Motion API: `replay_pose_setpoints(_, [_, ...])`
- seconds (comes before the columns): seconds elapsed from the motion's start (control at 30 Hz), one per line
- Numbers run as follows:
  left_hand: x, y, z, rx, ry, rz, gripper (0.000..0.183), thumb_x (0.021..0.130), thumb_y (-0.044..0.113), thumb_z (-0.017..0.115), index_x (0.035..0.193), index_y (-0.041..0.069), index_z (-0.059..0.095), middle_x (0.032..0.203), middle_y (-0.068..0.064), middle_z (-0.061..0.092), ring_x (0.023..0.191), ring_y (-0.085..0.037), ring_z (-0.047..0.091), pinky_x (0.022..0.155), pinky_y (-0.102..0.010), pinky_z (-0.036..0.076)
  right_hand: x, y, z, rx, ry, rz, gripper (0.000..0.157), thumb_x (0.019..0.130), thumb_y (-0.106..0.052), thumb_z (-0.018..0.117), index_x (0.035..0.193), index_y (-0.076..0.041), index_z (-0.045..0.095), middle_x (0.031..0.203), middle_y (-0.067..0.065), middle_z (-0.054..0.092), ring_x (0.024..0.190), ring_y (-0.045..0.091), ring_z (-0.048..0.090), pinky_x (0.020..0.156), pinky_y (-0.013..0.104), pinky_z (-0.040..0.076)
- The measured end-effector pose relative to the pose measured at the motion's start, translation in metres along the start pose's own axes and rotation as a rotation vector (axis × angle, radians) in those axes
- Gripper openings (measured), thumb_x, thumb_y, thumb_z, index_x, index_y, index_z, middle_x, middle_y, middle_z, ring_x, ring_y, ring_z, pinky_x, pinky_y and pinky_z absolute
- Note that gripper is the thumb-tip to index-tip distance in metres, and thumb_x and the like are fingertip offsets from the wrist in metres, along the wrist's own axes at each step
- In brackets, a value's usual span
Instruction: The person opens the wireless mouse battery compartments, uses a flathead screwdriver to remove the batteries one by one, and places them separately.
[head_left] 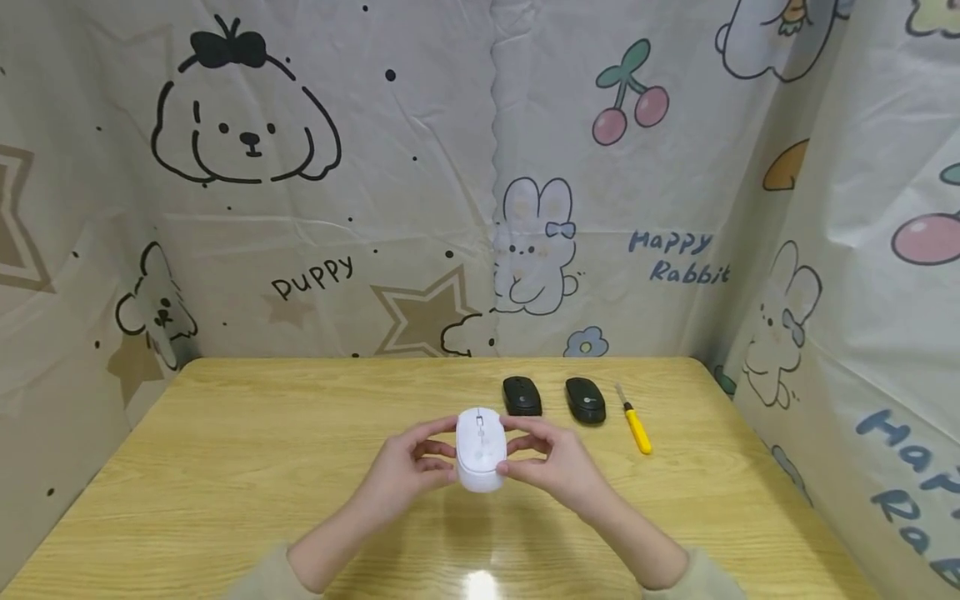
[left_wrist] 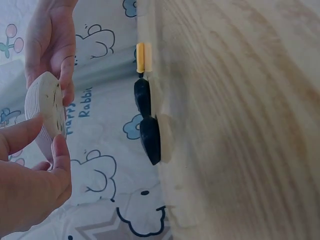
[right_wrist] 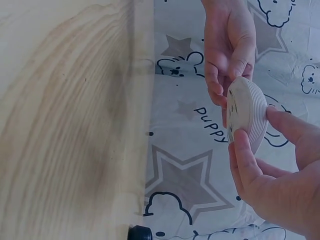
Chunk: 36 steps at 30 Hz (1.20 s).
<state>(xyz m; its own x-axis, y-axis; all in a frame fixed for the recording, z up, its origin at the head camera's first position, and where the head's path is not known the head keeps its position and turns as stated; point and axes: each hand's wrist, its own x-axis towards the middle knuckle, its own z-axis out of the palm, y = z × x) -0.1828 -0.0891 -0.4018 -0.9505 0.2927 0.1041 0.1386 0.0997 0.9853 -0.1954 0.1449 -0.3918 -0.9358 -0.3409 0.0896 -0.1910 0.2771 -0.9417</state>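
A white computer mouse is held up above the table between both hands, its wheel end pointing away. My left hand pinches its left side with thumb and fingers. On the opposite side my right hand pinches it the same way, thumb near the back edge. In the left wrist view the ribbed side and flat underside of the white mouse show. The right wrist view also shows the ribbed edge of the mouse, with fingertips against its underside.
Behind the right hand lie two black mice, one nearer the middle and one further right. A screwdriver with a yellow handle lies right of them. The wooden table meets a printed cloth at its back and sides.
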Motion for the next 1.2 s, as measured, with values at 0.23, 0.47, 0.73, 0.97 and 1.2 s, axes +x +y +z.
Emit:
replay_pose_setpoints(0.23, [-0.0024,-0.0057,0.0002,-0.001,0.011,0.01,0.057,0.076,-0.002,0.074,0.13,0.004,0.055,0.116,-0.017,0.059,0.099,-0.025,0.06,0.082,-0.025,0.054,-0.0027,0.0032,0.0047,0.032,0.031,0.014,0.053,0.075,-0.016,0.079,0.124,-0.013,0.06,0.125,0.008,0.059,0.101,0.021,0.062,0.076,0.026,0.056])
replay_pose_setpoints(0.47, [-0.0013,-0.0043,-0.0011,-0.024,-0.007,0.015,0.058,0.076,-0.002,0.074,0.13,0.002,0.054,0.113,-0.018,0.058,0.098,-0.023,0.06,0.083,-0.025,0.054,-0.0068,0.0044,0.004,0.053,0.012,0.001,0.052,0.079,-0.014,0.076,0.127,-0.009,0.058,0.129,0.012,0.055,0.107,0.025,0.059,0.079,0.024,0.054])
replay_pose_setpoints(0.73, [0.0014,-0.0023,-0.0017,-0.006,0.002,0.022,0.059,0.075,-0.005,0.073,0.131,0.004,0.055,0.115,-0.015,0.057,0.098,-0.021,0.058,0.087,-0.027,0.053,-0.0065,0.0003,0.004,0.083,0.009,0.019,0.053,0.08,-0.017,0.075,0.129,-0.009,0.056,0.131,0.012,0.053,0.11,0.025,0.058,0.083,0.025,0.053])
replay_pose_setpoints(0.97, [0.0047,0.0016,0.0003,0.06,0.061,0.007,0.06,0.073,-0.007,0.075,0.128,0.008,0.058,0.11,-0.011,0.059,0.096,-0.021,0.059,0.088,-0.027,0.052,-0.0025,0.0,0.0038,0.104,0.018,0.01,0.051,0.08,-0.021,0.076,0.127,-0.01,0.057,0.131,0.01,0.054,0.11,0.023,0.058,0.085,0.026,0.053])
replay_pose_setpoints(1.2, [0.0068,0.0011,0.0,0.049,0.058,-0.021,0.06,0.074,-0.006,0.074,0.13,0.007,0.056,0.114,-0.012,0.059,0.096,-0.021,0.06,0.088,-0.032,0.053,-0.0026,0.0019,0.0006,0.098,-0.033,-0.065,0.048,0.081,-0.013,0.075,0.126,-0.007,0.059,0.139,0.01,0.046,0.113,0.032,0.055,0.085,0.028,0.054])
